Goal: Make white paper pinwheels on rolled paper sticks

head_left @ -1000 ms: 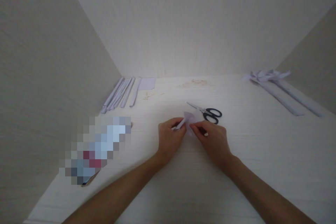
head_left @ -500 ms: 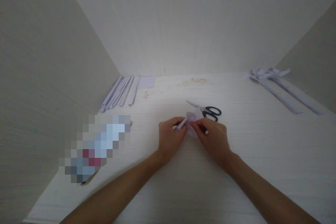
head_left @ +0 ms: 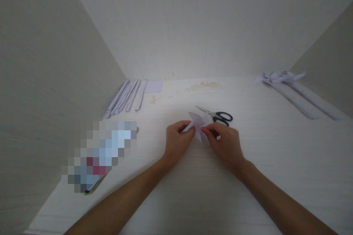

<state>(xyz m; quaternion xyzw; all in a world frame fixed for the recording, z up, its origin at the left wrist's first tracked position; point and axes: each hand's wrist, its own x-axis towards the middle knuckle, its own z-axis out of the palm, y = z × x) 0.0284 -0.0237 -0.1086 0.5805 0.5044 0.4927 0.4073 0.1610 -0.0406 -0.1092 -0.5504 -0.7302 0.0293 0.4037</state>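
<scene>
A pale lilac paper pinwheel (head_left: 197, 119) with folded, pointed blades is held up above the middle of the table. My left hand (head_left: 179, 139) is closed on its left side, thumb and fingers pinching the folded paper. From the right, my right hand (head_left: 224, 143) pinches with thumb and forefinger at the pinwheel's centre; whether something small sits between those fingertips is too fine to see. Just beyond the right hand lie scissors (head_left: 213, 114) with black handles, their blades pointing to the far left.
Several rolled paper sticks (head_left: 129, 95) lie at the back left beside square paper sheets (head_left: 153, 86). Small sticks (head_left: 153, 99) and yellowish scraps (head_left: 205, 85) lie toward the back wall. Paper pinwheels on sticks (head_left: 292, 95) rest at the back right. A blurred-out object (head_left: 106, 156) lies left.
The pinwheel has turned in my fingers: a pointed blade now sticks out to the upper left, where the paper looked curled before. Both hands stay in nearly the same place.
</scene>
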